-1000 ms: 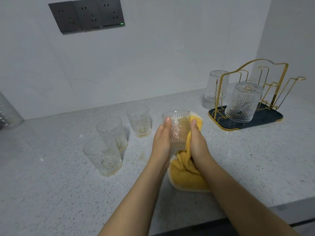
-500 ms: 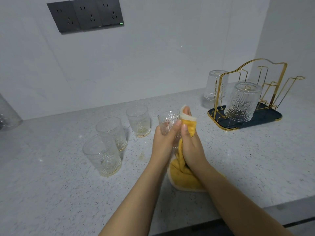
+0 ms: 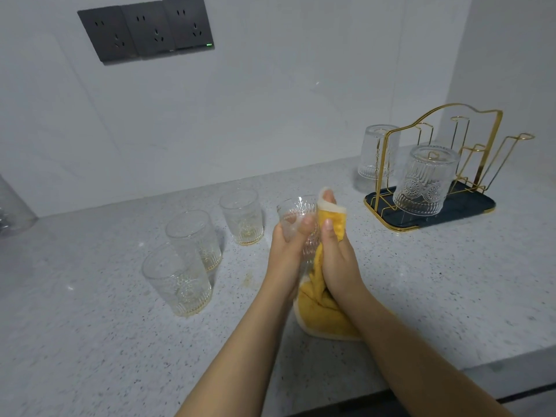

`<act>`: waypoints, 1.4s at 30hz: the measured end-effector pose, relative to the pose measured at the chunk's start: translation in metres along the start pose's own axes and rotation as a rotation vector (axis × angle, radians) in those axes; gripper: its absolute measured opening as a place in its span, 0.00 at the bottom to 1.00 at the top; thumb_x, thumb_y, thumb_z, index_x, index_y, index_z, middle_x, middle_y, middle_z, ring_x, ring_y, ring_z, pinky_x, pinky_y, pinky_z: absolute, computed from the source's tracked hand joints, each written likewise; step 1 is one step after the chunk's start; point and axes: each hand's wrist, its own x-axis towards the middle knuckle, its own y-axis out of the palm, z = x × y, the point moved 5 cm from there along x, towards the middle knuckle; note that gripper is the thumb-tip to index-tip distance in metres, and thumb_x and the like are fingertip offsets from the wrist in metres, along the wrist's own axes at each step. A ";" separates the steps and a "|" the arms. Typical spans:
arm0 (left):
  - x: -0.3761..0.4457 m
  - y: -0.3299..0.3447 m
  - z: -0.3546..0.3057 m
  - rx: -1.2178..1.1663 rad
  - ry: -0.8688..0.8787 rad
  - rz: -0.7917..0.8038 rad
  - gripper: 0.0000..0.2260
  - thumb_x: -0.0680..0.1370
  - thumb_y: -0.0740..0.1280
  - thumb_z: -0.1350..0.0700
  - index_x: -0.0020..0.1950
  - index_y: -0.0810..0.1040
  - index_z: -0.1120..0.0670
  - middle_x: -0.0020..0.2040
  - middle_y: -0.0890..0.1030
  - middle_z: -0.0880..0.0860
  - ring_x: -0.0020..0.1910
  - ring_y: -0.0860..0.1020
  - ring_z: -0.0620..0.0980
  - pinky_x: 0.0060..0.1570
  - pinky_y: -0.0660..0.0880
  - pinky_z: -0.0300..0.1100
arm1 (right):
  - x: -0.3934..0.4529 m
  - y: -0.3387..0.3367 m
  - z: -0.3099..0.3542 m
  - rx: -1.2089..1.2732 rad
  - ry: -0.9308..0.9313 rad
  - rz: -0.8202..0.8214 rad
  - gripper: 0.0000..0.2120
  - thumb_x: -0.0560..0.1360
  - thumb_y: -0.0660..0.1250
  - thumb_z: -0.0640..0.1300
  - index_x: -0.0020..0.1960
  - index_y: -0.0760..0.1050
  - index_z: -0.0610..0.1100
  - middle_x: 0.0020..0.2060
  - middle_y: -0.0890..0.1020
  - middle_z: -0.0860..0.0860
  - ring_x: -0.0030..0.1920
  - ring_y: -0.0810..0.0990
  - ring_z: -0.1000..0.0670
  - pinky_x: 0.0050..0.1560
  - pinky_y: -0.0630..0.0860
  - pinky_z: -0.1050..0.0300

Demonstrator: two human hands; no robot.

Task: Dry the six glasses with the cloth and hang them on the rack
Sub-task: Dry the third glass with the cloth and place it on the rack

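My left hand [image 3: 287, 251] grips a clear patterned glass [image 3: 296, 213], held above the counter and tilted to the left. My right hand [image 3: 337, 260] holds the yellow cloth [image 3: 323, 308] against the glass's right side, with a fingertip poking through the cloth near the rim. Three more glasses stand upright on the counter to the left: one at the back [image 3: 242, 216], one in the middle [image 3: 194, 237], one nearest [image 3: 177, 278]. On the gold wire rack [image 3: 445, 121] two glasses hang upside down, one in front [image 3: 425, 179] and one behind [image 3: 376, 156].
The rack stands on a dark tray [image 3: 478, 203] at the counter's right, near the side wall. A speckled grey counter [image 3: 90, 341] runs to a front edge at the lower right. Dark wall sockets [image 3: 144, 31] sit high on the wall. A clear object [image 3: 12, 206] shows at the far left.
The glass has tipped to the left in my left hand. My right hand has brought the cloth up along the glass's right side to the rim.
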 end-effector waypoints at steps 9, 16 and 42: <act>0.004 -0.005 -0.006 -0.126 0.026 -0.035 0.37 0.68 0.73 0.35 0.69 0.74 0.56 0.64 0.80 0.55 0.63 0.79 0.51 0.65 0.74 0.52 | -0.006 0.006 0.007 -0.034 -0.064 0.047 0.24 0.79 0.47 0.55 0.75 0.52 0.53 0.74 0.58 0.58 0.72 0.57 0.63 0.67 0.56 0.72; 0.003 0.002 0.006 0.009 0.012 0.054 0.18 0.77 0.69 0.48 0.62 0.66 0.49 0.52 0.75 0.39 0.43 0.78 0.31 0.38 0.74 0.24 | -0.002 -0.007 -0.006 0.049 0.291 -0.054 0.27 0.79 0.44 0.61 0.71 0.64 0.50 0.66 0.72 0.49 0.68 0.68 0.49 0.63 0.62 0.58; 0.007 -0.012 -0.002 0.126 -0.157 0.332 0.19 0.70 0.73 0.42 0.54 0.84 0.52 0.54 0.85 0.54 0.57 0.82 0.54 0.65 0.73 0.53 | 0.013 -0.031 0.023 -0.211 0.081 0.026 0.26 0.77 0.50 0.60 0.31 0.70 0.44 0.27 0.75 0.50 0.31 0.75 0.53 0.37 0.71 0.59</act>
